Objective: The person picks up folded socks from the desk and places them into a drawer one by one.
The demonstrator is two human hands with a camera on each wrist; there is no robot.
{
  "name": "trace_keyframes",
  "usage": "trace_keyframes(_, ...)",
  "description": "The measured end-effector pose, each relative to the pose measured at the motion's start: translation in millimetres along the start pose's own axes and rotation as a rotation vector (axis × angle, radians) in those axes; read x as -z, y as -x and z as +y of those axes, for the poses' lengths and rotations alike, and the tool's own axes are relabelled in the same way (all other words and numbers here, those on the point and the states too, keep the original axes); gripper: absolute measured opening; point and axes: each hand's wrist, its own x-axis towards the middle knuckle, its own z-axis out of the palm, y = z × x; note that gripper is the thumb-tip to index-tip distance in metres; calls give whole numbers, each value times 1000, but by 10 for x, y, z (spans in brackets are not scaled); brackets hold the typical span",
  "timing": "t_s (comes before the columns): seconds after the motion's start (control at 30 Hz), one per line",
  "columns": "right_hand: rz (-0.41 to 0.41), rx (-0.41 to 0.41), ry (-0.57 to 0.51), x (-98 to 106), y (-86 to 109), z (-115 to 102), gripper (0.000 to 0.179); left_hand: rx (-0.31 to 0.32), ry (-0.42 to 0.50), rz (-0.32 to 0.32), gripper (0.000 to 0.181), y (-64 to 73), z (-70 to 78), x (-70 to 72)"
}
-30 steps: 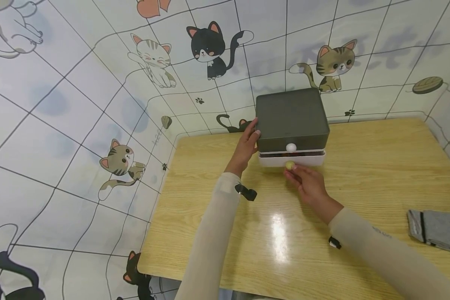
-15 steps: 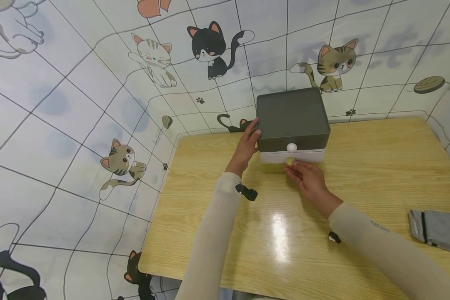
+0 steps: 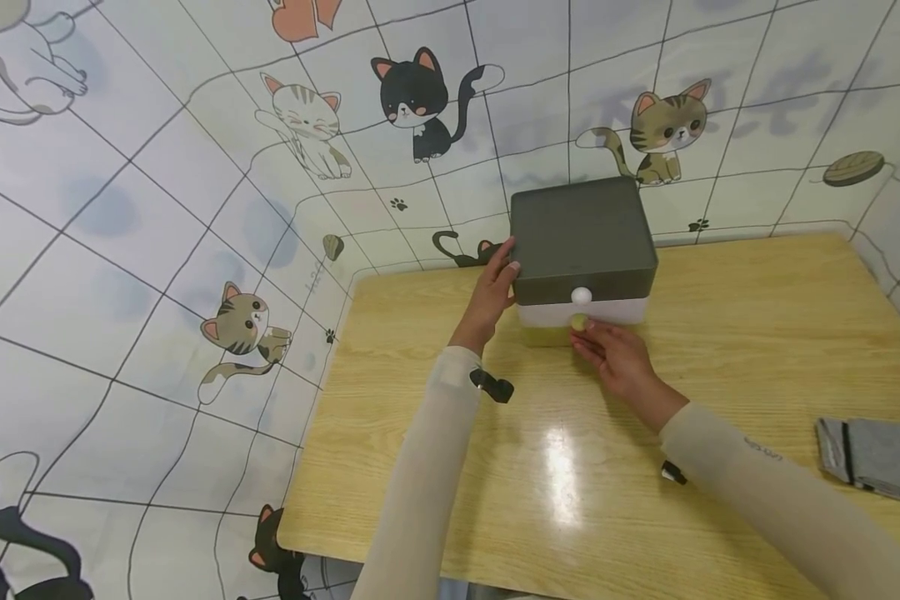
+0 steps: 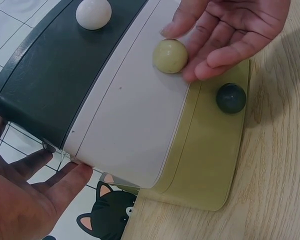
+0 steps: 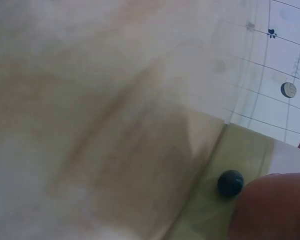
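Observation:
A small three-tier drawer box [image 3: 581,229] stands against the back wall, with a dark green top tier, a white middle drawer [image 4: 132,120] and an olive bottom drawer [image 4: 210,165]. My right hand [image 3: 618,362] pinches the yellow-green knob [image 4: 170,56] of the white drawer between thumb and fingers. That drawer sits flush under the top tier. My left hand [image 3: 487,302] rests its extended fingers against the box's left side. Above is the white knob [image 3: 581,295]; below is the dark green knob [image 4: 231,98]. In the right wrist view, a blurred pale surface covers much of the frame.
A folded grey cloth [image 3: 877,461] lies at the right of the wooden table [image 3: 757,333]. The wall [image 3: 540,100] with cat drawings stands close behind the box and to the left. The table's front edge runs below my forearms.
My right hand has pushed the white drawer in, closing the gap under the top tier. Over the last half second both hands have stayed nearly still.

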Motion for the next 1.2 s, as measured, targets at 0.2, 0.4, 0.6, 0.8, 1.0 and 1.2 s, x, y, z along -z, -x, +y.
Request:
trace_keyframes(0.2,52,-57,23,59,74,42,14,3,5,-5,44,7,-21,5)
trace_keyframes(0.4,101,-139,101,72,154,119,14,7,0,7,43,6,-48,26)
trace_keyframes(0.6,108,-192,0,81,103,167,28,24,6,-16,43,8,-26,47)
trace_keyframes(0.8,138,-206,-83,88,1,202,30,43,2,-52,49,108,153,44)
trace_keyframes(1.0,192,-192,-52,75,-19,232,35,47,-26,-62,51,201,298,13)
trace_keyframes(1.2,179,-176,-55,61,1,221,38,44,-20,-63,51,207,325,5)
